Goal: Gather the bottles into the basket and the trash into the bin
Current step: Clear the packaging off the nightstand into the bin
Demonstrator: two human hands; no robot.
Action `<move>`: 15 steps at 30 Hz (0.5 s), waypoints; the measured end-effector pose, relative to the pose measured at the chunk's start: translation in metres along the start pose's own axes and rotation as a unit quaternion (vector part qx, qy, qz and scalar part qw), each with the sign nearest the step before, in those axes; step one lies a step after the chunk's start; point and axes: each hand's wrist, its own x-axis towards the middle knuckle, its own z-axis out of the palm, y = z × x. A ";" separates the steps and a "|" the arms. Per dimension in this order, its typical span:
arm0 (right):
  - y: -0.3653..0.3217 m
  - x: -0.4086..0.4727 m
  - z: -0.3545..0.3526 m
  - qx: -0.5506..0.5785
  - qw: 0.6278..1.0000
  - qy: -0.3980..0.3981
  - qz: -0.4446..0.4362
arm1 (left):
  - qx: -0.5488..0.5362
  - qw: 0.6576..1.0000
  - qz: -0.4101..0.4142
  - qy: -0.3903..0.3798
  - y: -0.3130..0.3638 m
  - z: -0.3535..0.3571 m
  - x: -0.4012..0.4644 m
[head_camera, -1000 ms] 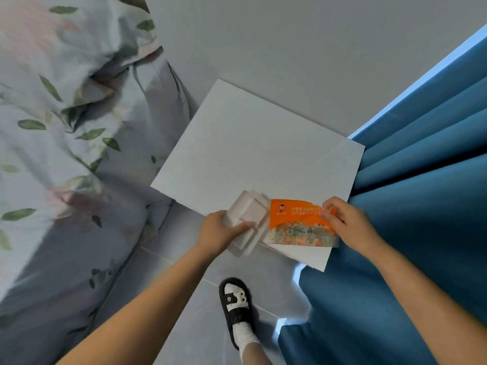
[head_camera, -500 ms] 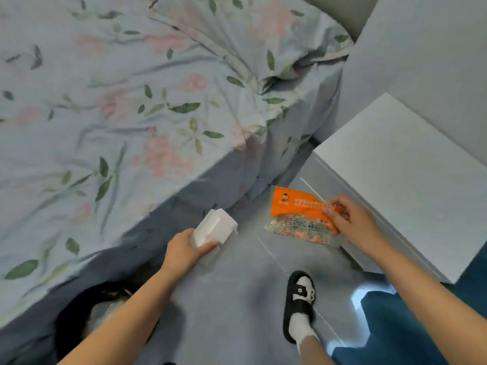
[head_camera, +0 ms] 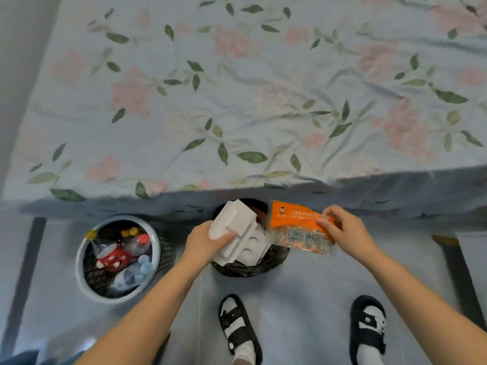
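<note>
My left hand (head_camera: 208, 241) grips a white moulded packaging tray (head_camera: 238, 230) right above the dark bin (head_camera: 247, 270), which stands at the foot of the bed. To its right, my right hand (head_camera: 342, 233) pinches an orange snack wrapper (head_camera: 297, 227) by its top edge, over the bin's right rim. Left of the bin sits the round grey basket (head_camera: 87, 280), holding several bottles (head_camera: 118, 251), one with a red label.
A bed (head_camera: 237, 101) with a floral sheet fills the upper view, its edge overhanging the bin. My two feet in black sandals (head_camera: 239, 327) stand on the grey floor just below the bin. Dark strips lie on the floor at far left and far right.
I have turned from the white bedside table towards the bed's foot. Both hands carried the white tray and the orange wrapper along and now hold them over the bin; the basket has come into view.
</note>
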 end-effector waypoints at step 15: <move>0.063 0.108 0.228 -0.088 0.993 -0.084 0.007 | -0.146 0.981 -0.105 0.072 -0.140 0.016 0.049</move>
